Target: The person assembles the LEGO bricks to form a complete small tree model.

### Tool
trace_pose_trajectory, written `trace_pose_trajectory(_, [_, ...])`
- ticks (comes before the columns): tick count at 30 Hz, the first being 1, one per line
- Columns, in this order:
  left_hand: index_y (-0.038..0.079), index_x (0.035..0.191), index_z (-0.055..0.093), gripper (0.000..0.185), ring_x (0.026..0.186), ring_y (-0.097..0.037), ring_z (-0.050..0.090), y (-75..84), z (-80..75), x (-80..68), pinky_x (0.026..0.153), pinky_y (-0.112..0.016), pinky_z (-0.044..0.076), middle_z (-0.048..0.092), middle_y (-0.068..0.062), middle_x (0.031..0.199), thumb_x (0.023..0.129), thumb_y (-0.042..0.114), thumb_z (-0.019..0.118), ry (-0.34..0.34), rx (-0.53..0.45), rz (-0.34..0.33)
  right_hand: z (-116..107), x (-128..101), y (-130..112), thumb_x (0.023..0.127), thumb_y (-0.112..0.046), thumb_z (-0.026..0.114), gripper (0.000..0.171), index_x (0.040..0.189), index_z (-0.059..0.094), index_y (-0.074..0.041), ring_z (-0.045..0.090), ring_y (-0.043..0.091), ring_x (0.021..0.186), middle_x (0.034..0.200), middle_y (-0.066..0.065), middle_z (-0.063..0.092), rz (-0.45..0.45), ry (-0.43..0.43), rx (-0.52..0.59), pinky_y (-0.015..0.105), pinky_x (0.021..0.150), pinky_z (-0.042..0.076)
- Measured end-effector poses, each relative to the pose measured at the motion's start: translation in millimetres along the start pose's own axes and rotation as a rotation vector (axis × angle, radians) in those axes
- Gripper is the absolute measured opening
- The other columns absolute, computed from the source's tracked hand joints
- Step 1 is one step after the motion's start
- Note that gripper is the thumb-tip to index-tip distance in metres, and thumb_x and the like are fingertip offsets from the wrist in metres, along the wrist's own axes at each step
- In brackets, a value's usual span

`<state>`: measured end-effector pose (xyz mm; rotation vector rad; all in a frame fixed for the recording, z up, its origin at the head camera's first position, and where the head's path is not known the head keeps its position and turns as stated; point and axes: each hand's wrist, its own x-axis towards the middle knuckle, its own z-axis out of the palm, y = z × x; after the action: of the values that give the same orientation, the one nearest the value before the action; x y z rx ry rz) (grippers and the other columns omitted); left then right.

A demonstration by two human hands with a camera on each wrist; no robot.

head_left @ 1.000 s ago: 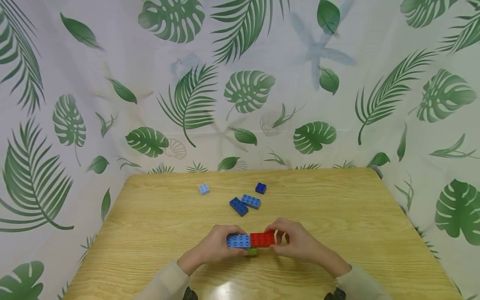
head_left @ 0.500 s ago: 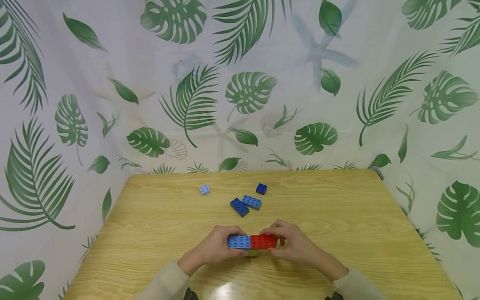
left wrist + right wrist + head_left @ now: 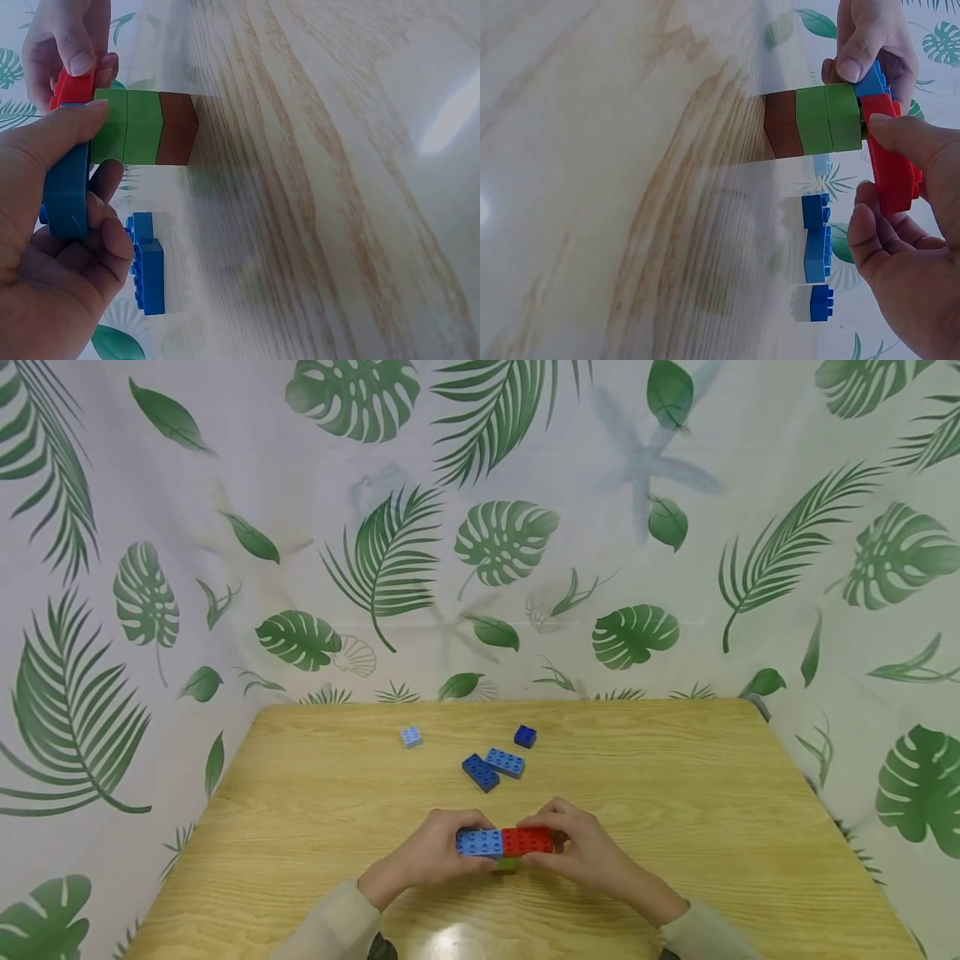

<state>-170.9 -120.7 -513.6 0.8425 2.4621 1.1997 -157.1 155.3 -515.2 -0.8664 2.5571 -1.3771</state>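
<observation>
A small stack stands on the wooden table (image 3: 675, 793) near its front edge. It has a brown brick (image 3: 176, 129) at the bottom and two green bricks (image 3: 127, 126) above it. A light blue brick (image 3: 478, 842) and a red brick (image 3: 527, 840) lie side by side on top. My left hand (image 3: 427, 853) grips the blue brick, with the thumb against the green bricks. My right hand (image 3: 588, 853) grips the red brick (image 3: 891, 169) between thumb and fingers. In the head view only a sliver of green (image 3: 506, 863) shows beneath the top bricks.
Further back on the table lie a dark blue long brick (image 3: 480, 772), a mid-blue long brick (image 3: 504, 762), a small dark blue brick (image 3: 525, 736) and a small pale blue brick (image 3: 410, 737). A leaf-print curtain (image 3: 480, 527) closes off the back and sides.
The right hand's fingers have drawn in a little closer round the red brick. The stack and the left hand have hardly moved.
</observation>
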Motion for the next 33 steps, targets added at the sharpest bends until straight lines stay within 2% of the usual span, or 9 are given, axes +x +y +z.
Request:
trace_pose_trajectory(10, [0.017,0.114,0.074,0.03,0.091,-0.001,0.064,1.6,0.0,0.3,0.084,-0.022,0.054,0.076,0.001,0.109,0.089,0.026,0.088,-0.004,0.007,-0.001,0.2,2.2,0.3,0.092,-0.028,0.083,0.035,0.123,0.076,-0.014,0.049,0.009,0.076,0.105,0.002,0.064,0.019,-0.018,0.003,0.02,0.064,0.045])
trace_pose_trajectory(20, [0.018,0.114,0.074,0.031,0.092,-0.002,0.064,-0.6,1.0,0.4,0.084,-0.023,0.054,0.076,0.002,0.109,0.089,0.028,0.088,-0.002,0.003,-0.002,-1.4,4.1,-0.2,0.091,-0.032,0.084,0.036,0.122,0.077,-0.015,0.049,0.008,0.08,0.104,0.001,0.063,0.032,-0.046,0.026,0.021,0.067,0.044])
trace_pose_trajectory(29, [0.017,0.116,0.074,0.032,0.093,-0.002,0.065,-2.2,3.8,-1.4,0.084,-0.022,0.055,0.076,0.001,0.11,0.089,0.026,0.087,0.01,0.003,0.008,0.6,2.8,-1.7,0.092,-0.03,0.084,0.034,0.122,0.076,-0.018,0.05,0.008,0.081,0.104,-0.002,0.062,0.093,-0.047,-0.011,0.021,0.067,0.047])
trace_pose_trajectory(33, [0.017,0.118,0.073,0.032,0.094,-0.002,0.066,-1.5,4.5,-1.9,0.084,-0.023,0.055,0.076,0.0,0.111,0.09,0.025,0.086,0.014,-0.003,0.006,-0.1,2.0,-4.5,0.092,-0.029,0.084,0.035,0.123,0.075,-0.015,0.051,0.008,0.081,0.104,-0.001,0.063,0.084,-0.044,-0.028,0.021,0.066,0.047])
